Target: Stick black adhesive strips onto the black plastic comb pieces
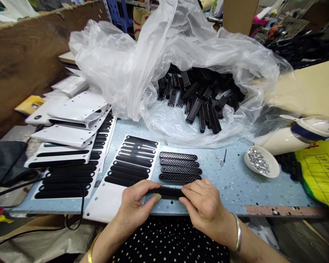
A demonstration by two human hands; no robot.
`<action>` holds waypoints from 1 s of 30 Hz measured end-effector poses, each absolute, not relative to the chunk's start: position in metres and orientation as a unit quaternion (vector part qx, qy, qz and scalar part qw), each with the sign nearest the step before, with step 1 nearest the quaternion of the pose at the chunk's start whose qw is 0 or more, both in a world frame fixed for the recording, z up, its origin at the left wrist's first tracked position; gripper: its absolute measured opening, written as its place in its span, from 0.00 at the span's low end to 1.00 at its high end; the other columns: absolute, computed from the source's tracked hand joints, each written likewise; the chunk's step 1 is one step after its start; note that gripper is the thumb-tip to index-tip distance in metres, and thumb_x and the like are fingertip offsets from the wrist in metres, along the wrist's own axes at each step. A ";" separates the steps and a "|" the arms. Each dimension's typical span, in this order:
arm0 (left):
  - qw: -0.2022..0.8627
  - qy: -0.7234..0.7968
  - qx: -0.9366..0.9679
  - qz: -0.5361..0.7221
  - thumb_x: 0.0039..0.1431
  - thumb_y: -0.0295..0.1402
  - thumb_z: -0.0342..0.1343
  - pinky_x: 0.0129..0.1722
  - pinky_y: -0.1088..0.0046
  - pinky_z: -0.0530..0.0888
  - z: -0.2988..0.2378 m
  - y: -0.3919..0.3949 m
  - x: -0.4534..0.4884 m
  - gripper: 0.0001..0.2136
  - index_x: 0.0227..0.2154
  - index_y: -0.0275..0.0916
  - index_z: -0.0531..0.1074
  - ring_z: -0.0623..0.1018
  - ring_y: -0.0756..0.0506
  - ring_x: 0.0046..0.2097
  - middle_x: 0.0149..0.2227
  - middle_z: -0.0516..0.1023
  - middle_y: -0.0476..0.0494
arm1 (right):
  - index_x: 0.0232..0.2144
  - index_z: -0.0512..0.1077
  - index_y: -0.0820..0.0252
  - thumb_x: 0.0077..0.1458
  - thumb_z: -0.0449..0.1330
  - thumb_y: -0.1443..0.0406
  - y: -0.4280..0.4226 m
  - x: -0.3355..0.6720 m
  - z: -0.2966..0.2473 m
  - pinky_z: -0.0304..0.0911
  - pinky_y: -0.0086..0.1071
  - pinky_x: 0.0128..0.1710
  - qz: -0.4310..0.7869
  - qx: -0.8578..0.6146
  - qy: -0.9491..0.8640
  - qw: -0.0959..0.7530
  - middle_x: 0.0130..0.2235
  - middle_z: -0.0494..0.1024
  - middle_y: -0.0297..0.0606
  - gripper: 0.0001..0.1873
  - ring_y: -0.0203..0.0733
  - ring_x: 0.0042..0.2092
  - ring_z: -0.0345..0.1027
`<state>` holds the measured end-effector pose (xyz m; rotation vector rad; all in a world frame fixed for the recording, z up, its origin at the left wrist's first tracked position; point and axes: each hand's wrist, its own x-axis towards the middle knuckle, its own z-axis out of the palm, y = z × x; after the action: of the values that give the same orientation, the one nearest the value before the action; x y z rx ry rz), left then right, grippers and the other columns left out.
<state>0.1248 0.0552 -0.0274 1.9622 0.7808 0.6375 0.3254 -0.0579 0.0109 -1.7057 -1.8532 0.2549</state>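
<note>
Near the front edge of the table, a long black plastic bar (170, 192) lies level between my two hands. My left hand (138, 202) pinches its left end between thumb and fingers. At the right end, the fingers and thumb of my right hand (204, 201) close on it, hiding that tip. Just beyond are several black bars (180, 169) in a row, their lattice sides up. To the left lies a white sheet (109, 202) carrying black round-ended adhesive strips (131, 162); my left hand is over its right edge.
A clear plastic bag (117, 69) spills loose black bars (197, 102) at the back. White sheets (74, 135) are stacked left, with a black cable (83, 204) alongside. A white bowl (274, 166) of small shiny metal parts stands right, beside a cream-coloured container (282, 138).
</note>
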 end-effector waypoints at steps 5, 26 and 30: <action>0.450 0.315 0.793 0.261 0.55 0.26 0.60 0.40 0.69 0.79 -0.026 0.056 0.127 0.10 0.40 0.41 0.77 0.82 0.46 0.38 0.37 0.83 0.46 | 0.36 0.77 0.64 0.58 0.56 0.73 -0.059 0.327 0.011 0.59 0.39 0.33 0.102 -0.639 -0.692 0.319 0.31 0.78 0.42 0.09 0.44 0.33 0.68; 0.457 0.327 0.786 0.258 0.54 0.27 0.60 0.39 0.69 0.79 -0.025 0.055 0.127 0.09 0.38 0.41 0.78 0.82 0.45 0.38 0.36 0.84 0.46 | 0.34 0.77 0.64 0.59 0.55 0.72 -0.056 0.326 0.012 0.57 0.39 0.32 0.089 -0.643 -0.704 0.288 0.29 0.77 0.41 0.10 0.45 0.32 0.68; 0.457 0.324 0.786 0.261 0.54 0.26 0.60 0.40 0.69 0.79 -0.026 0.056 0.127 0.09 0.39 0.41 0.78 0.82 0.45 0.38 0.37 0.84 0.46 | 0.35 0.77 0.64 0.59 0.55 0.72 -0.057 0.326 0.012 0.58 0.39 0.32 0.089 -0.641 -0.702 0.296 0.30 0.77 0.42 0.10 0.44 0.32 0.68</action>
<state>0.1274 0.0559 -0.0259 1.9384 0.7993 0.6440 0.3264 -0.0569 0.0115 -1.7047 -1.8681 0.2363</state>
